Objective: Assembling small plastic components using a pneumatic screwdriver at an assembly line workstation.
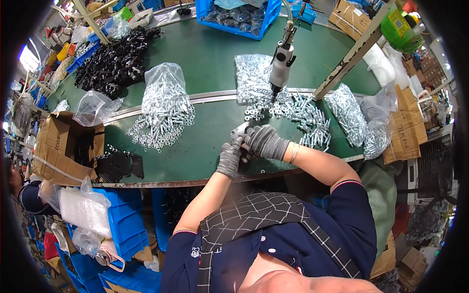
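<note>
Both my hands wear grey knitted gloves and meet above the near edge of the green bench (210,83). My left hand (229,158) is closed on a small light-grey metal part (239,130), whose rounded end sticks up past the fingers. My right hand (266,141) is closed against the same part from the right; its fingertips are partly hidden. Just beyond are small washers (254,112) and a pile of silvery bolts (312,119). A power screwdriver (280,71) hangs bit down over the washers.
Bolts and rings (163,122) spill from a clear bag at left, near black parts (115,63) and a cardboard box (66,146). Bagged bolts (346,115) lie at right beside a slanting metal post (351,56). A blue crate (237,22) stands at the back.
</note>
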A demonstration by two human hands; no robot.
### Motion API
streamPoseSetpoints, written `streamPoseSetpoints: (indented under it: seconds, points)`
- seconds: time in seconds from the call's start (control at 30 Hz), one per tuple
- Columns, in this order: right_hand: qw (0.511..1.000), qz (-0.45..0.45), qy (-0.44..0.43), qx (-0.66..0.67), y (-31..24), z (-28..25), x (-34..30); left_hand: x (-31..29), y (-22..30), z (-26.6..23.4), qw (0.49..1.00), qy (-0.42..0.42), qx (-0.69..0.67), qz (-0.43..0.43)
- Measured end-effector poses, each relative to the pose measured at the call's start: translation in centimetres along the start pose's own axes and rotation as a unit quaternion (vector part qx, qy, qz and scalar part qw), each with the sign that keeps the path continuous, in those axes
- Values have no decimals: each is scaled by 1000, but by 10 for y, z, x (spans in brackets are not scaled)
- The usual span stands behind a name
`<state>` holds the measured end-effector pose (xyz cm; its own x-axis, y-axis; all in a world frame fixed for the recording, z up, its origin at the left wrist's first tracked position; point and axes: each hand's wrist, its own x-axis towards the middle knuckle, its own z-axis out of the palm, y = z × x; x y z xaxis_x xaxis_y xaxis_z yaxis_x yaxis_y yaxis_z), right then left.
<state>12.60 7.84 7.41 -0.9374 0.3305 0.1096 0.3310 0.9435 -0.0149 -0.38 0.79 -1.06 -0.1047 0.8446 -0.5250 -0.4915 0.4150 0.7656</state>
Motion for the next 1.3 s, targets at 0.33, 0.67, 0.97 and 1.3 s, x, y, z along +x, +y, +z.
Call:
streamPoseSetpoints:
  seconds: [0.33,0.67,0.97,1.3]
  points:
    - [712,293,571,284,144,-33,22,-5,2,-3,997,-58,-49,28]
    - [732,95,381,556,55,-33,26,-13,4,-4,996,-49,-80,13]
    - [623,45,382,681,-9,-43,12,-17,11,5,998,-36,-57,2]
    - [588,37,326,740,-20,-22,20,-16,13,0,997,-28,-70,26]
